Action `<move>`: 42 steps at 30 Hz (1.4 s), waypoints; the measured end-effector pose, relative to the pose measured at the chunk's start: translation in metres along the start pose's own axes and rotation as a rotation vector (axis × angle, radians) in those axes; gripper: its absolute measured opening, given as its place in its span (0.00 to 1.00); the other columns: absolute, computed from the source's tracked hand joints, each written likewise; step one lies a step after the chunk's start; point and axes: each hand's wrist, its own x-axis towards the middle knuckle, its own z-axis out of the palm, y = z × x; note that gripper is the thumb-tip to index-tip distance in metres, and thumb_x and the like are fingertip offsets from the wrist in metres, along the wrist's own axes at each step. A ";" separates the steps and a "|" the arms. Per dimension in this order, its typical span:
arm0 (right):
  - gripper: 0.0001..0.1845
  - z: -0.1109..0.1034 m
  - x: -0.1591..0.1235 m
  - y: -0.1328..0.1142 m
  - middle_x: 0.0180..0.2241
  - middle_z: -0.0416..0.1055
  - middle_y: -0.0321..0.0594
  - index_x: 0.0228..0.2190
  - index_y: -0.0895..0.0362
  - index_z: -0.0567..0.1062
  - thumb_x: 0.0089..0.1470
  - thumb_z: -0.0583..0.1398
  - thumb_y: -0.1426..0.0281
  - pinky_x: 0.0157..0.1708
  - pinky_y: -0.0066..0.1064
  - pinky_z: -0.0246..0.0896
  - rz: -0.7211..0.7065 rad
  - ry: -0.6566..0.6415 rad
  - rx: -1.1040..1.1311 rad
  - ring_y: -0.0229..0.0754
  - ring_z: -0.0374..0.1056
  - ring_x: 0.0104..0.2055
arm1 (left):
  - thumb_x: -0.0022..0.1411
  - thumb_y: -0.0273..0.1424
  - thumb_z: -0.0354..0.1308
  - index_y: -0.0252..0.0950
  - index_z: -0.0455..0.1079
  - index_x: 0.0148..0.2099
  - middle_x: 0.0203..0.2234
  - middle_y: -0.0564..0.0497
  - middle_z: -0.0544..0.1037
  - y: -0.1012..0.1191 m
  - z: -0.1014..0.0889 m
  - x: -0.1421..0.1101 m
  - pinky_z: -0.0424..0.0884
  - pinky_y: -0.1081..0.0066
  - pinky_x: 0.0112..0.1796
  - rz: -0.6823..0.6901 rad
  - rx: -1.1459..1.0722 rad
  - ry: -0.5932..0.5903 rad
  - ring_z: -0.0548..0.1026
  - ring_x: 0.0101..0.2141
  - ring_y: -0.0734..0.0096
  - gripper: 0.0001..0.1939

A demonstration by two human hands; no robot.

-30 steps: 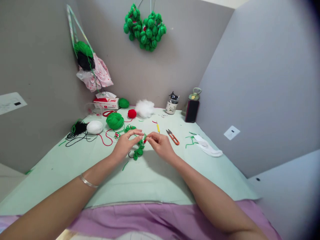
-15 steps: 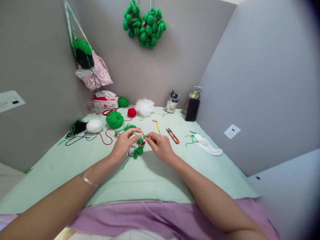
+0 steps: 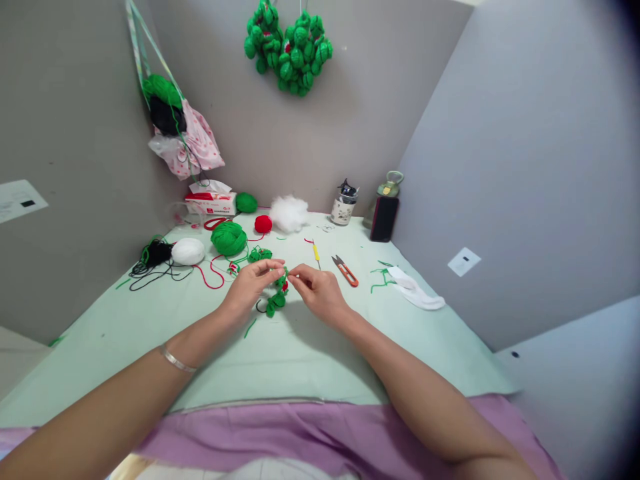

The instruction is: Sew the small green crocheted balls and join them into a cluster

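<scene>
A small green crochet piece (image 3: 276,303) with a red patch hangs between my two hands, its lower part near the tabletop. My left hand (image 3: 250,285) has thumb and fingertips closed on the top of it. From the other side, my right hand (image 3: 320,290) pinches at the same top end; the exact bit between its fingertips is too small to make out. A dark curved loop (image 3: 261,307) shows beside the piece. Just beyond my left hand lie another green crochet bit (image 3: 260,254) and a green yarn ball (image 3: 229,238).
Orange thread snips (image 3: 346,271) and a yellow-handled crochet hook (image 3: 316,252) lie right of centre. Farther back are a red yarn ball (image 3: 263,224), white stuffing (image 3: 290,213), a tissue box (image 3: 213,203), a pen jar (image 3: 343,209) and a phone (image 3: 384,219). White cloth (image 3: 415,290) lies right.
My left thumb and fingers have closed together at the top of the crochet piece; they were apart before. My right hand has shifted very slightly left.
</scene>
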 end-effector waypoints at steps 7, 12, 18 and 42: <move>0.11 0.000 -0.001 0.000 0.19 0.64 0.31 0.34 0.54 0.78 0.61 0.57 0.65 0.27 0.27 0.46 -0.006 0.003 0.014 0.34 0.53 0.21 | 0.53 0.41 0.66 0.39 0.75 0.32 0.52 0.45 0.76 0.001 0.000 0.000 0.60 0.48 0.60 -0.002 -0.010 -0.019 0.72 0.55 0.51 0.11; 0.11 -0.001 -0.001 -0.001 0.19 0.65 0.31 0.34 0.54 0.78 0.61 0.56 0.65 0.27 0.27 0.46 -0.016 0.011 0.013 0.35 0.55 0.21 | 0.52 0.42 0.67 0.39 0.76 0.32 0.51 0.45 0.77 0.001 0.001 -0.001 0.64 0.51 0.58 0.009 -0.019 -0.011 0.74 0.53 0.53 0.12; 0.11 -0.001 -0.001 -0.002 0.19 0.66 0.31 0.34 0.54 0.78 0.61 0.56 0.65 0.27 0.27 0.47 -0.007 0.010 0.007 0.34 0.55 0.21 | 0.53 0.41 0.66 0.39 0.76 0.33 0.51 0.46 0.77 0.000 0.002 -0.001 0.64 0.51 0.58 0.005 -0.027 -0.006 0.73 0.53 0.53 0.11; 0.10 -0.001 0.001 0.002 0.19 0.66 0.30 0.33 0.54 0.78 0.61 0.57 0.66 0.27 0.26 0.47 0.004 0.068 -0.067 0.33 0.54 0.20 | 0.58 0.40 0.62 0.40 0.76 0.37 0.36 0.49 0.77 -0.002 0.001 -0.002 0.66 0.63 0.46 0.013 -0.034 -0.033 0.73 0.42 0.61 0.10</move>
